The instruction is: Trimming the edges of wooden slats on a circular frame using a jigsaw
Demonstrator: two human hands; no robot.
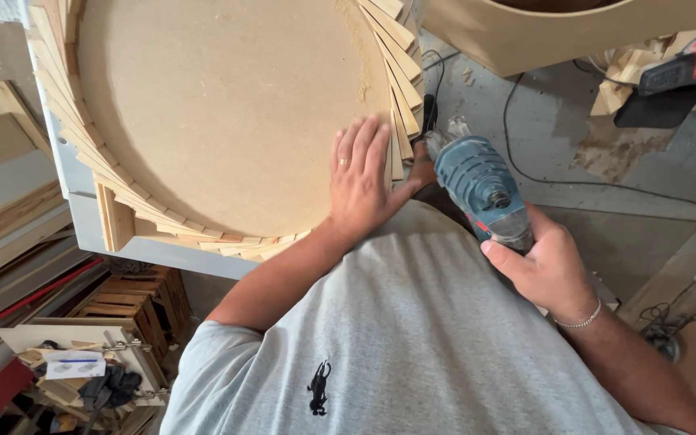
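A large round fibreboard disc [219, 113] lies on a bench, ringed by several overlapping thin wooden slats [400, 105]. My left hand [360, 181] rests flat on the disc's near right edge, fingers apart, a ring on one finger. My right hand [545, 266] grips the body of a blue corded power tool [477, 189], whose nose points at the slats on the disc's right rim. A bracelet sits on my right wrist. My grey shirt fills the lower part of the view.
A white bench frame [82, 217] carries the disc. Wooden boards and a crate [134, 302] stand at the left. On the concrete floor run black cables [525, 161]; a red power tool [686, 64] lies on wood offcuts at top right.
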